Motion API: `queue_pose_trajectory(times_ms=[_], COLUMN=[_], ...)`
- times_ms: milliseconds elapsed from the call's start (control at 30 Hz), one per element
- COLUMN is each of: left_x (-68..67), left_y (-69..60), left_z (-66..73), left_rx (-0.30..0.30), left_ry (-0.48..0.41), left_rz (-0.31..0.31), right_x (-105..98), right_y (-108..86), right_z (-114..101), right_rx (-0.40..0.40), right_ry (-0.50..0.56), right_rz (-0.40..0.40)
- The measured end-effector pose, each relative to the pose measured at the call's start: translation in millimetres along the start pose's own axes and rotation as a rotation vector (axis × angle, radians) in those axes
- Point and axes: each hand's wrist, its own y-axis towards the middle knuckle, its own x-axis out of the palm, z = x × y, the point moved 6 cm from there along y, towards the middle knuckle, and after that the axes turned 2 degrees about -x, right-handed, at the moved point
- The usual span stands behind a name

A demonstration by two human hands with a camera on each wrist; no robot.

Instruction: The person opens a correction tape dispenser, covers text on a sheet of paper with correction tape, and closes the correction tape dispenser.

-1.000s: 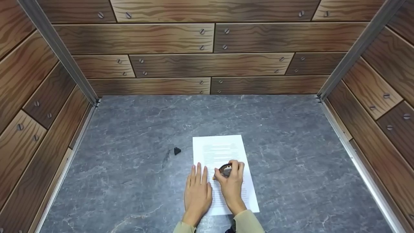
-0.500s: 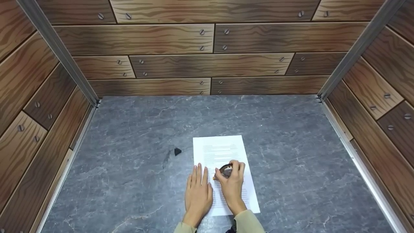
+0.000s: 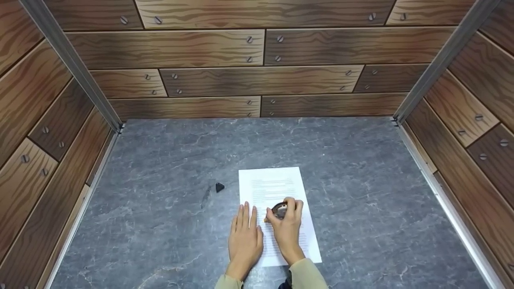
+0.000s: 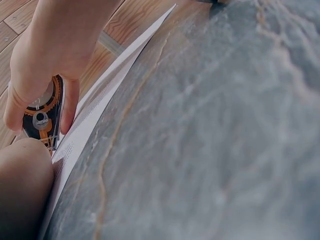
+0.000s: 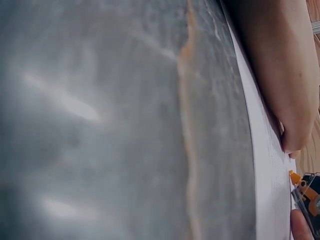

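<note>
A printed sheet of paper [image 3: 270, 175] lies on the grey marbled table. My left hand [image 3: 245, 243] rests flat on its left edge, fingers straight and pointing away from me. Over the middle of the sheet, my right hand [image 3: 288, 235] pinches a correction tape [image 3: 280, 210] between thumb and fingers. In the left wrist view the correction tape [image 4: 41, 120] shows a clear and black case with orange gears, its tip down at the paper. The right wrist view catches its orange tip [image 5: 295, 177] close to the left hand [image 5: 296, 120]. Whether the tip touches the paper I cannot tell.
A small black triangular piece [image 3: 219, 187], perhaps a cap, lies on the table left of the paper. Wood-patterned walls [image 3: 213, 80] enclose the table at the back and both sides, with metal strips [image 3: 453, 224] along the side edges.
</note>
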Motion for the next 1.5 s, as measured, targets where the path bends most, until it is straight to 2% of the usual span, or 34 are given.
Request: queue_pose_trajectory(times_ms=[233,367,700,1033,1500], left_x=[1.6,2.7,2.7,1.2,1.7], left_y=[1.4,1.4,0.6,0.2,-0.2], left_z=[-2.5,-1.4,-1.5,-0.3,0.6], left_rx=[-0.03,-0.026,-0.034,-0.022,-0.032], left_ry=[0.007,0.001,0.001,-0.007,-0.019], left_rz=[-0.061,-0.074,-0.072,-0.041,-0.066], right_x=[-4,-8,-17,-28,-40], right_y=[3.2,3.9,6.1,10.3,13.7], right_z=[3,7,16,24,37], right_rx=[0.032,0.04,0.046,0.06,0.092], right_ry=[0.002,0.012,0.015,0.038,0.053], right_rz=[-0.01,-0.006,-0.016,-0.026,-0.019])
